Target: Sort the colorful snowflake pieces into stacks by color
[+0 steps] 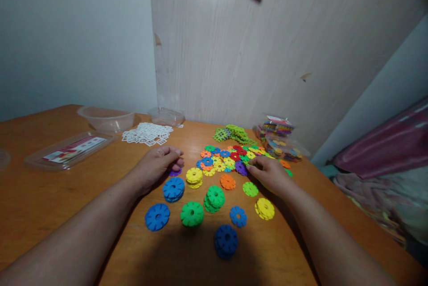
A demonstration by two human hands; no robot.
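My left hand point(163, 162) is closed with curled fingers, just above a purple notched building disc point(174, 172) on the table. Whether it holds anything is hidden. At the right side of a mixed pile of discs point(219, 165), my right hand point(267, 172) pinches the edge of another purple disc point(240, 168). Sorted by colour on the near side are blue discs point(173, 188), yellow discs point(194, 177), green discs point(214, 198) and dark blue discs point(226, 240). Single orange point(228, 182) and light green point(250, 189) discs lie between my arms.
White lattice pieces point(147, 134) lie in a heap at the back left, beside a clear bowl point(106, 118), a tray point(166, 116) and a flat lid point(70, 151). Green lattice pieces point(236, 133) sit behind the pile. Filled clear packs point(277, 126) stand back right, before the wall point(230, 63).
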